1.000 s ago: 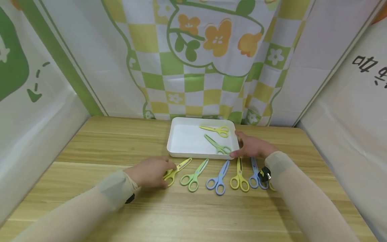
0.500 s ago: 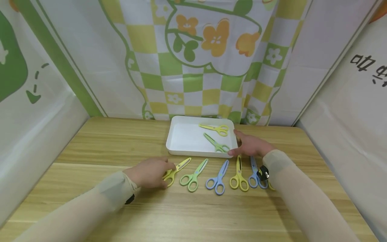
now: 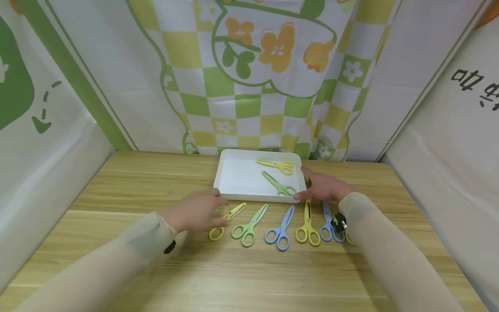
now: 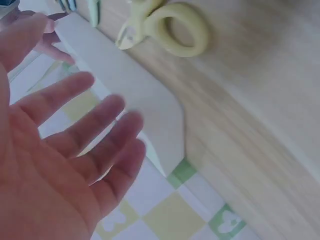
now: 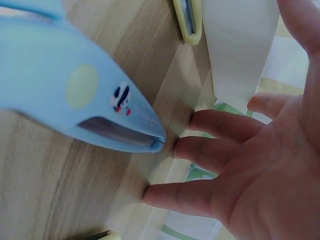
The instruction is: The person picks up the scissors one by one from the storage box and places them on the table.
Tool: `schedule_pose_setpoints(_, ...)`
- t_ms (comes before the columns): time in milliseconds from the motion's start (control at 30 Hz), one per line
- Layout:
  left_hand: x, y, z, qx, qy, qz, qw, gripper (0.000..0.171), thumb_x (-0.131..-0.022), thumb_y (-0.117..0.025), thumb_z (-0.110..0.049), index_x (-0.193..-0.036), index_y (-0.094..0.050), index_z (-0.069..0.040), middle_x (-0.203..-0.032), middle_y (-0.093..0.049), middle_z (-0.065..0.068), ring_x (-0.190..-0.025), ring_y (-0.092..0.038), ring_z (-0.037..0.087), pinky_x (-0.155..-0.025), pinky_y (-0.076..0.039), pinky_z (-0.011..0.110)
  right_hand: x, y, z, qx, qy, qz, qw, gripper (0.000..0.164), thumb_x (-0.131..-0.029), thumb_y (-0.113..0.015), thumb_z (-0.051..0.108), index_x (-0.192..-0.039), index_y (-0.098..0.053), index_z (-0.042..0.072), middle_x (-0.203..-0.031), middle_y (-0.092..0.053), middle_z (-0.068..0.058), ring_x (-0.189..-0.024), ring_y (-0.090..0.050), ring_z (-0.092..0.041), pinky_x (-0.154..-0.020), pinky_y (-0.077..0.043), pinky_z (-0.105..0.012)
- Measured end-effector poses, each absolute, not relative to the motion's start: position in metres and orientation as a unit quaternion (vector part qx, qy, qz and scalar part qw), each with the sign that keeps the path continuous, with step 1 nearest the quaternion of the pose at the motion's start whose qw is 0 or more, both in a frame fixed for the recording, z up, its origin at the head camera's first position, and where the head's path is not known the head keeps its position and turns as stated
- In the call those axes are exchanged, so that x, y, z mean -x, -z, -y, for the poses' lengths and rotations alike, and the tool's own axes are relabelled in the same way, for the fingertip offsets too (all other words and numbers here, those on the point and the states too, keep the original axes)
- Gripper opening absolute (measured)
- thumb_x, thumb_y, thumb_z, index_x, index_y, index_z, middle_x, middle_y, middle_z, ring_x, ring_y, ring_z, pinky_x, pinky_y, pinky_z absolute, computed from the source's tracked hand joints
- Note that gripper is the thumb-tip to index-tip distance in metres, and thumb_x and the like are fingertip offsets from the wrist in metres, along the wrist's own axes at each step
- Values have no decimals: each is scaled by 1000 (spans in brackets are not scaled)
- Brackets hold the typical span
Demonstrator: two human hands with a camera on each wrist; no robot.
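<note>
My left hand [image 3: 199,211] hovers over the leftmost yellow scissors [image 3: 236,211], covering part of them; its fingers are spread and hold nothing in the left wrist view. Just beyond it is the front left corner of a white tray [image 3: 249,197]. Yellow scissors [image 3: 276,165] and green scissors [image 3: 279,185] lie inside that tray, toward its right. At the tray's right end, my right hand [image 3: 327,187] touches the edge with thumb and index finger. Its other fingers [image 5: 210,150] stretch out with tips on the table, near blue scissors [image 5: 100,95].
Along the tray's front lie green scissors [image 3: 249,227], blue scissors [image 3: 281,229] and yellow scissors [image 3: 308,225]. More blue scissors [image 3: 327,223] and a yellow pair [image 3: 349,239] are partly under the right wrist. A checkered curtain [image 3: 249,106] hangs behind the wooden table [image 3: 241,277].
My left hand has lifted off the leftmost yellow scissors and moved slightly toward the tray, its fingers spreading. The right hand stays at the tray's right end.
</note>
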State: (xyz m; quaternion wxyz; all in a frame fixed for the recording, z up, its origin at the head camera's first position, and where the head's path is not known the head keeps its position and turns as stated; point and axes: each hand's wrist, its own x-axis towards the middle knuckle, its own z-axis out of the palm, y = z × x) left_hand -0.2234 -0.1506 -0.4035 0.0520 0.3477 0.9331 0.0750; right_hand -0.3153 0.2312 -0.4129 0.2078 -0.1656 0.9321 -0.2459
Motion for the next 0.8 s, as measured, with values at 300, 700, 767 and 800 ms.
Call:
schedule_pose_setpoints(300,245,401,146,-283,-94,-954,21,83,-91,-67,-54,-157,-35,-15,-157,-16,35,-141,-14,57,-112,-18,62,315,410,-230,159,250,-931,212,121,-78,-80,55,-161,-5,8,-157,-28,-24,-142,-28,-40,-113,-21,-54)
schedule_pose_setpoints(700,284,397,112,-304,-103,-944,79,85,-97,-31,-72,-162,-15,-19,-165,-4,15,-148,2,40,-113,-4,63,317,411,-232,167,270,-924,212,120,-79,-82,49,-160,-6,5,-159,-22,-25,-144,-23,-41,-114,-18,-55)
schedule_pose_setpoints(767,290,395,99,-321,-96,-936,113,85,-98,-21,-73,-162,-12,-19,-166,-4,7,-150,1,33,-114,-2,60,317,412,-232,170,281,-920,214,120,-79,-83,47,-160,-6,6,-160,-19,-24,-145,-20,-41,-115,-16,-55)
schedule_pose_setpoints(800,291,393,91,-328,-92,-931,131,84,-98,-17,-73,-162,-11,-19,-166,-5,3,-150,0,29,-115,0,58,317,412,-232,172,286,-918,213,120,-79,-84,47,-160,-6,6,-161,-18,-23,-145,-19,-40,-115,-15,-55)
